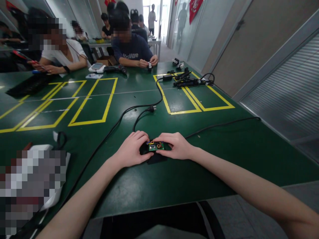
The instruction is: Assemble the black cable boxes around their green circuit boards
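Note:
A small green circuit board [153,148] with copper-wound coils sits between my two hands, just above the table's near part. My left hand [133,148] grips its left end, thumb at the near edge and fingers at the far one. On the other end my right hand [177,146] is closed in the same way. Beneath the board lies a flat black piece [157,159]; whether the two are joined I cannot tell. Dark material around the board's edges is partly hidden by my fingers. Behind my left hand rests a black power plug [151,108] on its cord.
Yellow tape rectangles [106,109] mark the green table [124,189]. A long black cable [119,119] crosses it, and another [224,123] runs right. Black devices and cords [189,81] lie far right. A blurred-out white object [47,186] stands at near left. Two people sit opposite.

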Motion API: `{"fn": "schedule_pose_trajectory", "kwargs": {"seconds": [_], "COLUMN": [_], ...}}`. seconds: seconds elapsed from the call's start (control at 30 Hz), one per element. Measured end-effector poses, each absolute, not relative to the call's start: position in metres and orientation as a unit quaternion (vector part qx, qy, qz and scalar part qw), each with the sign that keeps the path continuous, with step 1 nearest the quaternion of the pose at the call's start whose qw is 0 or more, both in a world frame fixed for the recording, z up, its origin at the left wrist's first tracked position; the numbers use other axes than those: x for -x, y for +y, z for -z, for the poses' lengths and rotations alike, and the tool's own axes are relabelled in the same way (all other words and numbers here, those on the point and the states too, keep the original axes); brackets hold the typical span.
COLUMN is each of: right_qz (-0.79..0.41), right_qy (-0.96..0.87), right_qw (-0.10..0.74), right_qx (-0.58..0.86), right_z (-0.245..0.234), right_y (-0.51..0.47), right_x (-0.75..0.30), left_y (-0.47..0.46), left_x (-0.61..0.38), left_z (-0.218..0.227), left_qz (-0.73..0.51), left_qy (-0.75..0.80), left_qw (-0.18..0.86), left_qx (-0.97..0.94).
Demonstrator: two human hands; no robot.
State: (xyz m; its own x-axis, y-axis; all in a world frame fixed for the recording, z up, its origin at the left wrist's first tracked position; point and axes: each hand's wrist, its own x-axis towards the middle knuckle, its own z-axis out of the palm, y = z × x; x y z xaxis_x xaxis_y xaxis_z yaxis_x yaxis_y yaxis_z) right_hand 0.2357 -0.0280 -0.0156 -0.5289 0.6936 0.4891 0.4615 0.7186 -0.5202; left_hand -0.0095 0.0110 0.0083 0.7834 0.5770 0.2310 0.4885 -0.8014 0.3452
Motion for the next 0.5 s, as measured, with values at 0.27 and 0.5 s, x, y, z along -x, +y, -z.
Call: {"fn": "schedule_pose_trajectory", "kwargs": {"seconds": [0.27,0.5], "right_qz": [-0.172,-0.161], "right_qy": [-0.864,-0.859], "right_qw": [0.346,0.308], "right_qx": [0.323,0.377], "right_z": [0.0115,0.0135], "right_y": [-0.0325,-0.0288], "right_x": [-0.2355,-0.2337], "left_y": [0.0115,0.0163], "left_x": [0.0101,0.0152], "left_z": [-0.0038,-0.0037], "left_qz": [-0.163,-0.182], "left_qy": [0.293,0.286], "left_qw": [0.109,0.118], "left_qx": [-0.936,-0.933]}}
